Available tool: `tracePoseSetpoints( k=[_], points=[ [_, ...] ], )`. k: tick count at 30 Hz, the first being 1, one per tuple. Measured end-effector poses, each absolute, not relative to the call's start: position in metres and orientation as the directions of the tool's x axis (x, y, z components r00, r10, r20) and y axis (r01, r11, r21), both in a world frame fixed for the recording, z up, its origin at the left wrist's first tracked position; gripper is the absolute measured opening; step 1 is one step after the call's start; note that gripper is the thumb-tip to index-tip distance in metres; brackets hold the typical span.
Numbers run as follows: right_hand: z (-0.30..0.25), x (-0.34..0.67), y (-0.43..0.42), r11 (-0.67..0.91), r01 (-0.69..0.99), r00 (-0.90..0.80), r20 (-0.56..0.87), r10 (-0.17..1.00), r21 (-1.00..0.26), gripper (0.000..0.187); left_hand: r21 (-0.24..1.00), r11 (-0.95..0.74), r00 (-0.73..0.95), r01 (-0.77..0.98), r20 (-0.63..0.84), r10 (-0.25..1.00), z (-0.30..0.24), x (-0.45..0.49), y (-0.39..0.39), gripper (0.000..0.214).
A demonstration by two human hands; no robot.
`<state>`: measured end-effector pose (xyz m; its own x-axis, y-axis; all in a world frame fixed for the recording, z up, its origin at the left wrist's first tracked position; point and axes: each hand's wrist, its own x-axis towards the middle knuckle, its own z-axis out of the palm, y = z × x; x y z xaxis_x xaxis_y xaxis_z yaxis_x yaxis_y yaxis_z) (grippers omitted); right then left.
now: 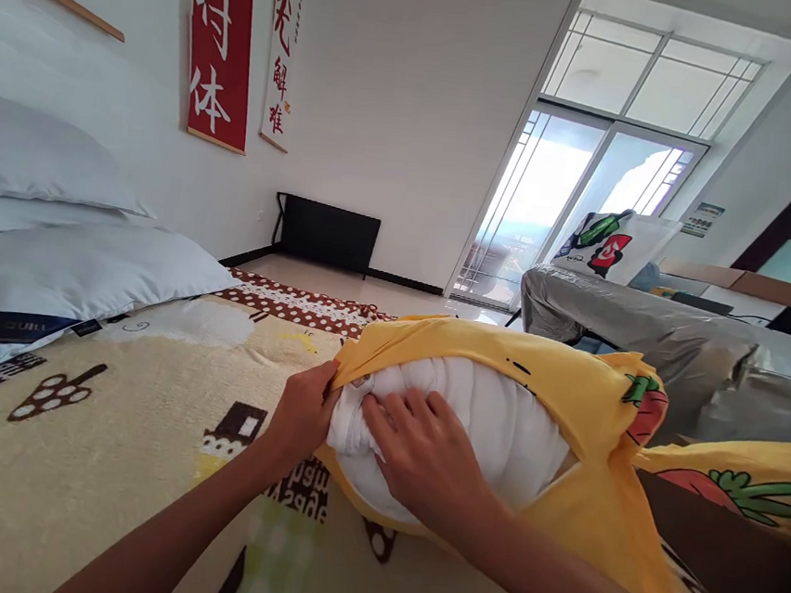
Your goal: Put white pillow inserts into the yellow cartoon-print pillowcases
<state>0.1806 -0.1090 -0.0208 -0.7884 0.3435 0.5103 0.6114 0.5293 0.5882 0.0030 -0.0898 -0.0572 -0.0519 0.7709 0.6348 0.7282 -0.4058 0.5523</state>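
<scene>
A white pillow (496, 418) lies partly inside a yellow pillowcase (570, 369) printed with carrots. The wide mouth of the case leaves the pillow's puckered surface showing. My left hand (304, 409) is closed on the left corner of the case's edge, beside the pillow's end. On the white pillow rests my right hand (423, 448), its curled fingers gripping the fabric close to the left end. The fingertips of my right hand are partly sunk in the folds. More yellow cloth with a carrot print (748, 480) spreads at the right.
Under everything is a beige patterned blanket (158, 432). White pillows (83, 266) lie at the left by the wall. Beyond stand a black folded panel (328, 234), a plastic-covered piece of furniture (618, 309) with a printed bag (610, 243) on it, and a glass door (552, 190).
</scene>
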Motion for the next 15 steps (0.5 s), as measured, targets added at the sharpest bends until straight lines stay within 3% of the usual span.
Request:
tracePoseSetpoints(
  k=[3, 7, 11, 15],
  points=[
    [-0.023, 0.174, -0.107, 0.587, 0.562, -0.827, 0.406, 0.389, 0.583, 0.024, 0.463, -0.428, -0.08, 0.776, 0.745, 0.662, -0.067, 0.008, -0.099, 0.025],
    [-0.028, 0.163, -0.095, 0.634, 0.555, -0.831, 0.38, 0.405, 0.538, 0.021, 0.229, -0.484, 0.048, 0.844, 0.868, 0.495, -0.073, 0.011, -0.107, 0.026],
    [-0.042, 0.15, -0.075, 0.674, 0.564, -0.817, 0.441, 0.371, 0.477, 0.023, 0.062, -0.484, 0.137, 0.873, 0.921, 0.365, -0.075, 0.013, -0.112, 0.024],
    [-0.054, 0.137, -0.054, 0.704, 0.579, -0.778, 0.536, 0.326, 0.412, 0.028, 0.001, -0.442, 0.161, 0.897, 0.93, 0.33, -0.075, 0.02, -0.113, 0.024]
  ],
)
